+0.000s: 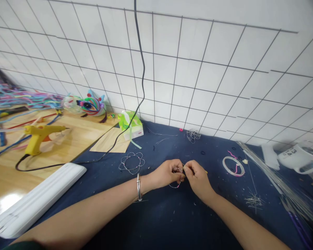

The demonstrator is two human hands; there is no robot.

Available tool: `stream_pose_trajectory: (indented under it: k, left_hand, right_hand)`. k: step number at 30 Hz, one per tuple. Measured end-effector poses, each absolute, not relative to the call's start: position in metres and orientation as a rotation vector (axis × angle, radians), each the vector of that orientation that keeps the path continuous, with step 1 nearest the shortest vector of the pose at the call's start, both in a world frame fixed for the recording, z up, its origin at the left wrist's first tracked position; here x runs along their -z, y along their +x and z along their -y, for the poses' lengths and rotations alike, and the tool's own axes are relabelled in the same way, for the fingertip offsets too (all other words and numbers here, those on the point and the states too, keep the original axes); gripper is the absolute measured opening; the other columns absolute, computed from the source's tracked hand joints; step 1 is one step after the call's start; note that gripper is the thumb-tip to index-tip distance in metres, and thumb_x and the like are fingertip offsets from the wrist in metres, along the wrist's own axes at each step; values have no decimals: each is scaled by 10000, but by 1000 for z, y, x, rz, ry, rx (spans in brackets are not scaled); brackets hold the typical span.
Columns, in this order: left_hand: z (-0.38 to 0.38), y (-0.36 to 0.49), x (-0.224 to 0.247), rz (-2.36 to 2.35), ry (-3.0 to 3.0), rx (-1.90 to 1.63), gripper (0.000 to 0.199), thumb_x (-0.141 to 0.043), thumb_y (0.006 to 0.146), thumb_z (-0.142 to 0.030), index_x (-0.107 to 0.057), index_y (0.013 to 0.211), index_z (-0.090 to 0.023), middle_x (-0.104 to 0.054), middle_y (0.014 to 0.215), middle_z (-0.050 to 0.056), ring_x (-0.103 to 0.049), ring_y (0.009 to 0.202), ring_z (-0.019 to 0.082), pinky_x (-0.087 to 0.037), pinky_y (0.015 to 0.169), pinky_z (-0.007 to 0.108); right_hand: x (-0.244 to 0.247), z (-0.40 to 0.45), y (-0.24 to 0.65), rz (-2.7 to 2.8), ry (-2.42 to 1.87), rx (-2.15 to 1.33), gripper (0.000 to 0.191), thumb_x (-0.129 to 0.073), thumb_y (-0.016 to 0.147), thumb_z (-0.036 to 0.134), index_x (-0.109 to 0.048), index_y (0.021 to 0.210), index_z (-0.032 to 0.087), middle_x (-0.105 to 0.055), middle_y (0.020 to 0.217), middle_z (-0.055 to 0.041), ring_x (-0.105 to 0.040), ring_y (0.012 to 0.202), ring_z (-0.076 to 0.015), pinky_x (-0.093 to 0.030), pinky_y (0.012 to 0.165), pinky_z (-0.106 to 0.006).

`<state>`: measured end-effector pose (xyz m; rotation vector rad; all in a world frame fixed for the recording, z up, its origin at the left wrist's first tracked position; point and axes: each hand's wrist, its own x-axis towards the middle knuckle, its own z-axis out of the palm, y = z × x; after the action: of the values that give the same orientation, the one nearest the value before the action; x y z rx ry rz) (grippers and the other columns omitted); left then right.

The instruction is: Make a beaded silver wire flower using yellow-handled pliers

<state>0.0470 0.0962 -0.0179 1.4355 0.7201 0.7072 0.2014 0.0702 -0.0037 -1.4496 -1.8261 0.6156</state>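
My left hand point(170, 173) wears a silver bangle and is closed on a thin wire loop with small pink beads point(176, 186); part of the loop hangs below the fingers. Close against it, my right hand point(198, 178) is pinched, thumb to forefinger, at the near side of the loop. What lies between those fingertips is too small to make out. A small yellow tip shows beside the right knuckles. On the dark blue cloth point(156, 215), left of my hands, rests a flower-shaped beaded wire ring point(131, 163).
To the left are a yellow glue gun point(38, 137), a white power strip point(41, 198) and a tissue pack point(131, 125). A black cable point(144, 69) hangs in front. On the right lie a white ring point(224, 166), cut wire bits point(254, 201), long wires point(273, 173) and a mug point(298, 158).
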Motion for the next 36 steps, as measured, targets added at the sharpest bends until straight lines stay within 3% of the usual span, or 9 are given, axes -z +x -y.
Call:
stream_pose_trajectory:
  k: [19, 36]
  left_hand:
    - [-104, 43, 20, -766, 1414, -890, 255, -467, 837, -348, -593, 827, -127, -615, 790, 51, -572, 758, 147, -438, 732, 290]
    - [-108, 39, 21, -868, 1524, -810, 258, -476, 823, -351, -580, 750, -127, -567, 675, 15, -517, 621, 109, -411, 622, 242]
  right_hand:
    - [3, -85, 219, 1695, -1379, -847, 168, -454, 810, 300, -531, 727, 176, -491, 645, 31, -436, 603, -93, -358, 581, -212]
    - [5, -87, 220, 1753, -1389, -779, 160, -447, 813, 286, -543, 739, 183, -531, 677, 24, -476, 635, -105, -371, 607, -221]
